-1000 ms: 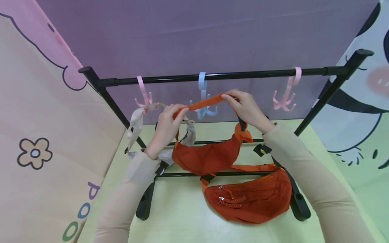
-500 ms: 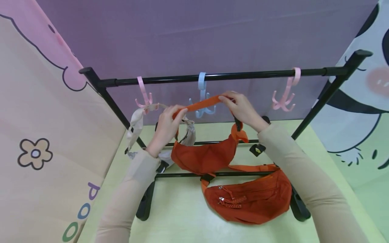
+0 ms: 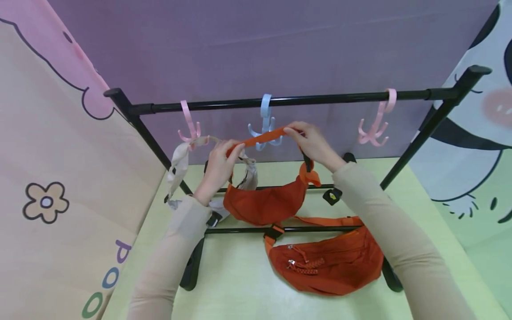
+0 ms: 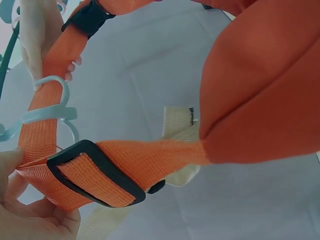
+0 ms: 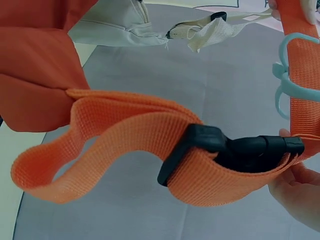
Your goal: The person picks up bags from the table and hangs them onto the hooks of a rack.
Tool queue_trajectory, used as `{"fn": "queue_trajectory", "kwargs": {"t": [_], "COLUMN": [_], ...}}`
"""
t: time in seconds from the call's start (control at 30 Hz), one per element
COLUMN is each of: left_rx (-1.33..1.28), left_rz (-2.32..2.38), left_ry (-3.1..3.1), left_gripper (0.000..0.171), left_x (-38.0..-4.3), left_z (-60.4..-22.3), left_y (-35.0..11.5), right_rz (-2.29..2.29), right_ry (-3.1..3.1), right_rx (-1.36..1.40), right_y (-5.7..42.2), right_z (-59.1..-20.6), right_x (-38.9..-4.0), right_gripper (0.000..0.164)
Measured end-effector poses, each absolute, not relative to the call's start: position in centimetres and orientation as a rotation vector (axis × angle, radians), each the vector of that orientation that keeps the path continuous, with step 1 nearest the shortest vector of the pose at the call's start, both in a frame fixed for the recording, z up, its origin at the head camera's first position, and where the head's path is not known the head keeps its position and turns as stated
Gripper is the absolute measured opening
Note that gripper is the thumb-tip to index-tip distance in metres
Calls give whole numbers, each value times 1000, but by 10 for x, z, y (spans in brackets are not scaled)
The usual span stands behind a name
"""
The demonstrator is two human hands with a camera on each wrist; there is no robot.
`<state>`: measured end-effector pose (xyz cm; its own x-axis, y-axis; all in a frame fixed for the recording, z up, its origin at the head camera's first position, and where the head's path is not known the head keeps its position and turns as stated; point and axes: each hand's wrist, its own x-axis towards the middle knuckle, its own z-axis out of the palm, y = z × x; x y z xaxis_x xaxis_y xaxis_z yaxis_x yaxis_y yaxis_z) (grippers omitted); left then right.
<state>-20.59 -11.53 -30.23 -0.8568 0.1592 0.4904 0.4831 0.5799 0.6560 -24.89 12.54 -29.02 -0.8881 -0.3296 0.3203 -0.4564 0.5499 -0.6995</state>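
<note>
An orange waist bag [image 3: 265,204] hangs by its strap [image 3: 262,138] between my two hands. My left hand [image 3: 218,166] pinches the strap's left part, near a black slider [image 4: 95,172] seen in the left wrist view. My right hand [image 3: 314,141] pinches the strap farther right, beside a black buckle [image 5: 252,152]. The stretch between my hands crosses the prongs of the light blue hook [image 3: 265,109]. Both wrist views show prongs overlapping the strap; whether it rests on them I cannot tell.
A black rack bar [image 3: 328,98] carries the blue hook and two pink hooks [image 3: 376,124]. From the left one hangs a cream strap [image 3: 180,162], with its pale bag partly hidden. Another orange waist bag [image 3: 332,262] lies by the rack's lower bar [image 3: 240,230].
My right hand has moved left and slightly down, nearer my left hand. The strap and bag have shifted left with it, and the blue hook's prongs have swung slightly. The left hand barely moves.
</note>
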Motion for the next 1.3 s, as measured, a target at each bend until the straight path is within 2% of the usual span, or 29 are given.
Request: {"fn": "queue_trajectory", "kwargs": {"t": [1.3], "left_rx": [-446], "left_rz": [-1144], "left_ry": [-2299], "left_gripper": [22], "left_x": [-211], "left_z": [-327], "left_y": [-115], "right_rz": [1354], "right_ry": [-2634], "right_rx": [585], "right_y": [115], "right_z": [-306], "right_x": [-255], "right_gripper": [35]}}
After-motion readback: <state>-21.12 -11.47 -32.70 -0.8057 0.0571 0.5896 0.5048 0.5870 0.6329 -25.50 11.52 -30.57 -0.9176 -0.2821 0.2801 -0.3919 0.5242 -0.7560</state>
